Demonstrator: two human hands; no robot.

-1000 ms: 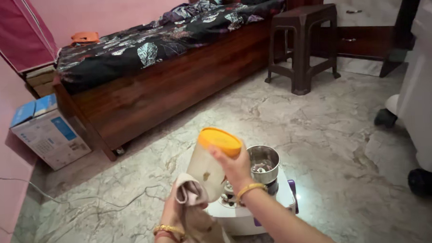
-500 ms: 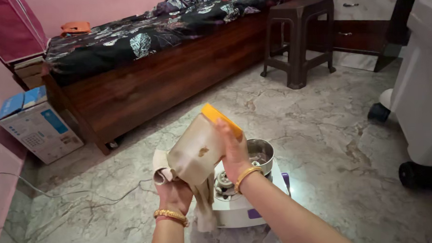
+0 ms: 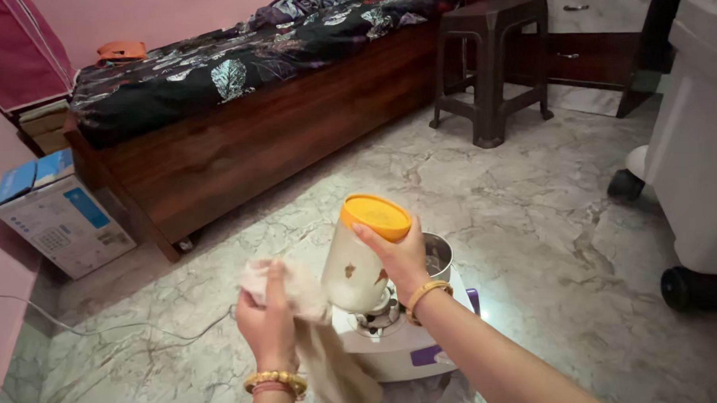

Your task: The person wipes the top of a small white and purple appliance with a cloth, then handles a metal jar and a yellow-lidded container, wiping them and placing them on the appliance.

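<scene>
Two bare hands work low in the view, above a pale marble floor (image 3: 535,243). The right hand (image 3: 400,260) grips a translucent plastic jar with an orange lid (image 3: 360,261); its fingers (image 3: 376,239) are curled round the upper wall just under the lid, thumb on the near side, shut firmly on it. The jar stands nearly upright in the air, leaning a little to the left, with a couple of brown specks on its cloudy wall. The left hand (image 3: 269,320) is closed on a crumpled beige cloth (image 3: 315,330); its fingers (image 3: 276,285) pinch the bunched top of the cloth, and the rest hangs down below the palm. The cloth touches the lower left side of the jar, between the two sets of fingers. Both wrists wear gold bangles.

Directly beneath the jar and the right hand's fingers sits a white mixer-grinder base with purple trim (image 3: 427,342) on the floor. A round steel grinder jar (image 3: 440,254) stands on it, just behind the right hand's fingers.

Well beyond the fingers, a dark wooden bed with a black leaf-print bedspread (image 3: 237,126) runs across the room. A dark brown plastic stool (image 3: 489,62) stands to the upper right, a white and blue cardboard box (image 3: 57,216) to the far left, and a thin cable (image 3: 101,326) lies along the floor left of the left hand.
</scene>
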